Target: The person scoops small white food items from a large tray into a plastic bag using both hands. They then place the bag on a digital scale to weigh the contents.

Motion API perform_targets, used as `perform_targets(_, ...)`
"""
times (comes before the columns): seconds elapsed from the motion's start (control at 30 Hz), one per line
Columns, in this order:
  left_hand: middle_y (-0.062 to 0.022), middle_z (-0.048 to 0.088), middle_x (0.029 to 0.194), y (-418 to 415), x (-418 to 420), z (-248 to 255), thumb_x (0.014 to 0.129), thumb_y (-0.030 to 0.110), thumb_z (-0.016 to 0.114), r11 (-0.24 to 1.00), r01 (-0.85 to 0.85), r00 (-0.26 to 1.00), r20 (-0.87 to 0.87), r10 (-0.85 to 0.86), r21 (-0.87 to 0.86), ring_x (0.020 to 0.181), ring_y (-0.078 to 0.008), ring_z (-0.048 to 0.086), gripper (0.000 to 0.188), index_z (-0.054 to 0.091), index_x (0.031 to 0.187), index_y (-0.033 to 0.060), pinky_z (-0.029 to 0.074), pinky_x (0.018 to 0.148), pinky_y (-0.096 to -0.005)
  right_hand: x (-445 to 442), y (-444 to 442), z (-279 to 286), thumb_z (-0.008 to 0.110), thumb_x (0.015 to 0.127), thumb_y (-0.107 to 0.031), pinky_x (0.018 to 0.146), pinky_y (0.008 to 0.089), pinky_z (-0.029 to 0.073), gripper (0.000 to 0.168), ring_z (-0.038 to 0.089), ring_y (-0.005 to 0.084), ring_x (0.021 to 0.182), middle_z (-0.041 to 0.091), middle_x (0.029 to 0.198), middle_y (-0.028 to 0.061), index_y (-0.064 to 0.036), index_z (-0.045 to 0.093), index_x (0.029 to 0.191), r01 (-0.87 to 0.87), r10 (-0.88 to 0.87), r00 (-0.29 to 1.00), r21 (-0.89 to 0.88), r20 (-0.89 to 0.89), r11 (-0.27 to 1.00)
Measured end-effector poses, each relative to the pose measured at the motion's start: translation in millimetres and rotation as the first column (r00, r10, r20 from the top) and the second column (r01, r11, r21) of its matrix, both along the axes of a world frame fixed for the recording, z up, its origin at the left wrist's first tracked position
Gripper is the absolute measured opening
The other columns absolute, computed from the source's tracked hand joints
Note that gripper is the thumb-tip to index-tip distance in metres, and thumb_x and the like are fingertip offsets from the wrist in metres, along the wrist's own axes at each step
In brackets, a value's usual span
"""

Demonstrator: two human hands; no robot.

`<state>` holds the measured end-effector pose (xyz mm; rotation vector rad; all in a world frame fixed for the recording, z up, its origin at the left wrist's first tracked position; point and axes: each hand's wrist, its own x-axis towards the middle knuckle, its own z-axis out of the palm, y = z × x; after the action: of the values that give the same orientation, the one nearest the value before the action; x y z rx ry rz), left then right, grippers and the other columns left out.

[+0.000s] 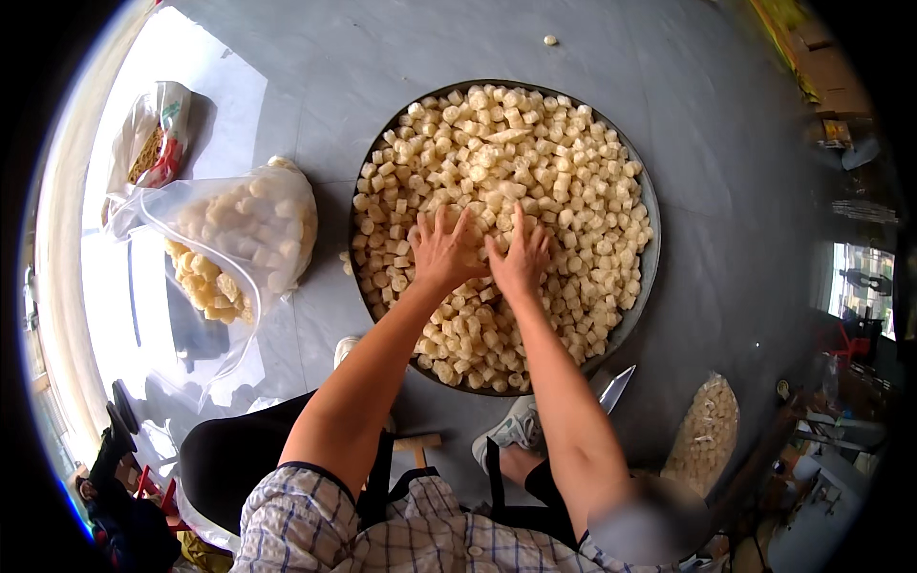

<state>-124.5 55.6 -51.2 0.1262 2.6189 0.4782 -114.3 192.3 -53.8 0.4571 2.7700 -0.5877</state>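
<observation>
A large round metal tray (648, 236) on the floor is heaped with pale yellow, short cylindrical pieces (587, 193), which look like a puffed or dried food. Both hands rest in the heap near its middle, side by side. My left hand (444, 247) has its fingers spread and pointing away from me, the tips among the pieces. Close to its right, my right hand (521, 254) also has spread fingers, with the thumb towards the left hand. Neither hand visibly grips a piece, though some fingertips are partly hidden.
An open clear plastic bag (251, 215) of larger pale chunks stands left of the tray, with a smaller printed bag (154, 136) behind. A knife (617, 387) lies by the tray's near right edge. A filled clear bag (706, 430) lies lower right. One loose piece (550, 40) is beyond the tray.
</observation>
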Motion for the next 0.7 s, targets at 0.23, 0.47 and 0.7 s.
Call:
perform_targets(0.23, -0.0188, 0.041, 0.129, 6, 53, 13, 0.071, 0.032, 0.07, 0.984, 0.045, 0.967, -0.255, 0.0, 0.173, 0.109, -0.0374, 0.051, 0.073, 0.04, 0.136, 0.0208, 0.039, 0.092, -0.0549, 60, -22, 24, 0.061, 0.085, -0.028, 0.096, 0.0502, 0.04, 0.045, 0.044, 0.0423, 0.115, 0.045, 0.122, 0.0247, -0.012, 0.054, 0.127, -0.057, -0.045, 0.944, -0.294, -0.328, 0.954)
perform_targets(0.47, -0.0187, 0.024, 0.148, 0, 162, -3, 0.074, 0.045, 0.065, 0.976, 0.13, 0.937, -0.344, -0.064, 0.172, 0.137, -0.0406, 0.02, 0.07, 0.044, 0.137, 0.022, 0.009, 0.109, -0.0604, 159, -17, 9, 0.041, 0.093, -0.044, 0.105, 0.0532, 0.023, 0.05, 0.035, 0.0391, 0.129, 0.04, 0.139, 0.0196, -0.014, 0.053, 0.131, -0.143, 0.028, 0.837, -0.169, -0.546, 0.975)
perform_targets(0.7, -0.0174, 0.019, 0.152, -7, 81, -5, 0.061, 0.063, 0.068, 0.951, 0.28, 0.888, -0.411, -0.204, 0.131, 0.14, -0.041, 0.015, 0.095, 0.037, 0.142, 0.0227, 0.01, 0.108, -0.0625, 88, 3, -23, 0.041, 0.092, -0.045, 0.103, 0.0595, 0.025, 0.05, 0.039, 0.0402, 0.126, 0.045, 0.133, 0.0196, -0.014, 0.053, 0.129, -0.265, 0.161, 0.805, -0.104, -0.571, 0.959)
